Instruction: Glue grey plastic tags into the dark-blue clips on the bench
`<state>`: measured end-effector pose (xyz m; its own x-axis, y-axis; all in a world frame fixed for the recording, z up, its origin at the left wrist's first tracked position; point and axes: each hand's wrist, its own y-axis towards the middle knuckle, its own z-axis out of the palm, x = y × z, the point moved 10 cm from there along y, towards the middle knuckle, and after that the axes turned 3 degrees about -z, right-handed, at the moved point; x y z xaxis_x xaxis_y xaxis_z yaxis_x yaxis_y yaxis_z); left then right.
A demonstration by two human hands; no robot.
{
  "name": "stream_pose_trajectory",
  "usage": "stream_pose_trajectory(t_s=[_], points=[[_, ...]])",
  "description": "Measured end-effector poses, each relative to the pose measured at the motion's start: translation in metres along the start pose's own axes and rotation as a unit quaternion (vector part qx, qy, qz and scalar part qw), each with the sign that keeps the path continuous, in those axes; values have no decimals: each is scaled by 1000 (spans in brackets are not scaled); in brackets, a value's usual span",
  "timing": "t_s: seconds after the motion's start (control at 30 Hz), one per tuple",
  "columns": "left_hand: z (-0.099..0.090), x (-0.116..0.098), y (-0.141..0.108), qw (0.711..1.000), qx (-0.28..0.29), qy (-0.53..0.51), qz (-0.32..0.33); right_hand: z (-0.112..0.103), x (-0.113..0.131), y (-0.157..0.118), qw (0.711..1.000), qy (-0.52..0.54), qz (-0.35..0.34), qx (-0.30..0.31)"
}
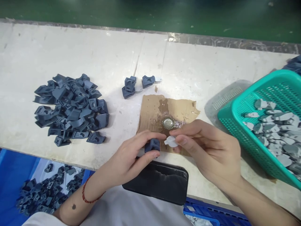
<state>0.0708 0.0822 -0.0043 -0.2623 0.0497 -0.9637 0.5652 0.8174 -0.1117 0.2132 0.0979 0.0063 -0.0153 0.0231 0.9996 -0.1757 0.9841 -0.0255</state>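
My left hand holds a dark blue-grey plastic part between thumb and index finger. Just to its right, my right hand pinches a small white piece, its narrow end pointing at the dark part; a small gap shows between them. Both hands are over the near edge of a brown cardboard piece, which bears a round cap-like dish with wet stains around it. Beyond the cardboard lie a few dark parts, some with white pieces attached.
A pile of dark parts lies on the table at left. At right stands a green basket of white and grey pieces. A black phone lies at the near edge. Below left, a blue bin holds more dark parts.
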Motion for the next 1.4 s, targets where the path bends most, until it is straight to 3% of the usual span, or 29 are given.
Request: stream_pose_trajectory(t_s=[0.23,0.47,0.77,0.93,1.17,1.3,1.4], points=[[6,-8,5,998,28,42,24,1,12,3,992,-115,-47,13],[6,-9,5,998,27,57,29,12,15,3,992,-97,-56,51],[9,-6,5,997,36,69,16,16,29,2,966,-204,-134,81],[9,-6,7,997,29,69,8,21,33,2,960,-207,-161,100],[5,-5,8,998,15,59,-3,22,23,6,963,-199,-144,107],[-6,-6,6,998,-26,11,-59,24,41,1,932,-249,-241,107],[-3,-6,3,990,-40,-62,-119,28,46,-4,908,-298,-271,114]])
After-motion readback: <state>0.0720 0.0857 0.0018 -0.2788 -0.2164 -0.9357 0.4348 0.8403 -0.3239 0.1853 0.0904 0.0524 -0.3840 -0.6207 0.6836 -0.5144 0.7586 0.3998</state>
